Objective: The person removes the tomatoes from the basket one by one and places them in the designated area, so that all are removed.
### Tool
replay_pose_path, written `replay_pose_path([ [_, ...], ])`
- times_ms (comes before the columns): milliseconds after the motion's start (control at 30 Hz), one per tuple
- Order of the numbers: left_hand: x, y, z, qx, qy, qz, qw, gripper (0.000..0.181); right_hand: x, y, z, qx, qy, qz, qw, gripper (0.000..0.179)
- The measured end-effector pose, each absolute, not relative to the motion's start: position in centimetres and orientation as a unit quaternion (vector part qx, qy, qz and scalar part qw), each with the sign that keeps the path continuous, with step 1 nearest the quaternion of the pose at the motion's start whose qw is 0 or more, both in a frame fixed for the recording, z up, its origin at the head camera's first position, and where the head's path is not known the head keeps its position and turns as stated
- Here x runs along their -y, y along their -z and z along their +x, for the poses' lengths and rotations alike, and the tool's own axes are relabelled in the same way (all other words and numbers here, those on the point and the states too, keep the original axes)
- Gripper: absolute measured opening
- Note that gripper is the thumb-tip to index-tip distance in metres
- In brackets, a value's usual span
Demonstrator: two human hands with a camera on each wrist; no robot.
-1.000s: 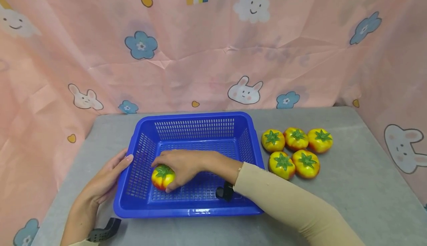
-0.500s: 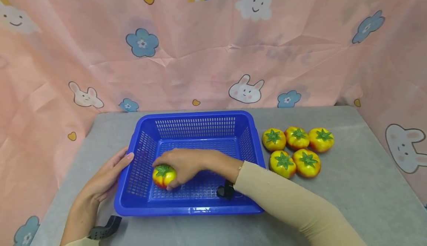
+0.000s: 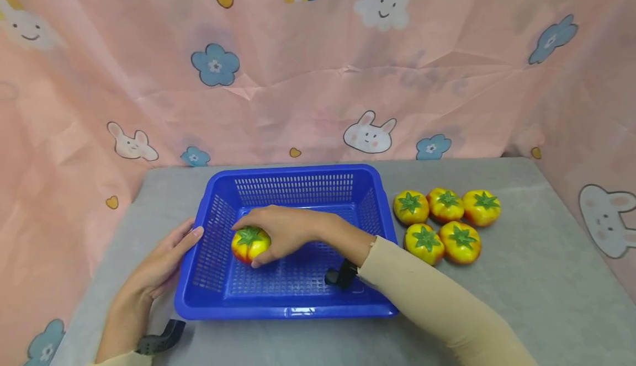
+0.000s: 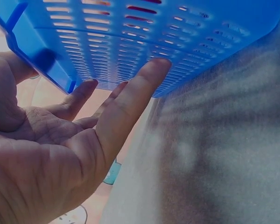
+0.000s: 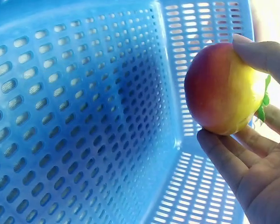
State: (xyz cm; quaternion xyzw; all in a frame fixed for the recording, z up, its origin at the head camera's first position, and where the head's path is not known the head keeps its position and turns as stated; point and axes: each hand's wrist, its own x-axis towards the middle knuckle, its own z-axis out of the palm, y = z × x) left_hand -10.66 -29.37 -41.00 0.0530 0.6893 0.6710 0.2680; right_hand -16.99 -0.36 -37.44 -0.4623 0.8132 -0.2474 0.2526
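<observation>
My right hand (image 3: 288,231) reaches into a blue plastic basket (image 3: 343,313) and grips a yellow-red tomato (image 3: 247,249) with a green star-shaped leaf top. In the right wrist view the tomato (image 5: 217,93) is held above the slotted basket floor, thumb on one side and fingers on the other. My left hand (image 3: 158,261) holds the basket's left side. In the left wrist view, its thumb passes over the rim while its fingers lie along the outside of the slotted wall (image 4: 196,32).
Several more tomatoes (image 3: 461,243) of the same kind sit in two rows on the grey table (image 3: 526,277), right of the basket. A pink patterned cloth (image 3: 298,101) hangs behind and at both sides.
My right hand has raised the tomato off the basket floor, slightly up and away from the front edge. The left hand stays on the basket's left side.
</observation>
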Motion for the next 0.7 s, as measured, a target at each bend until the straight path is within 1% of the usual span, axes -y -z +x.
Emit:
replay_pose_path([
  [267, 29.0, 41.1, -10.7, -0.695, -0.668, 0.050, 0.263, 0.061, -0.6, 36.8, -17.4, -0.812, 0.271, -0.464, 0.228, 0.073],
  [433, 28.9, 41.0, -10.7, -0.688, -0.673, 0.052, 0.266, 0.056, -1.5, 35.6, -17.5, -0.819, 0.291, -0.451, 0.203, 0.074],
  [700, 29.2, 41.2, -10.7, -0.684, -0.677, 0.060, 0.264, 0.060, -4.0, 33.3, -16.7, -0.833, 0.325, -0.415, 0.169, 0.075],
])
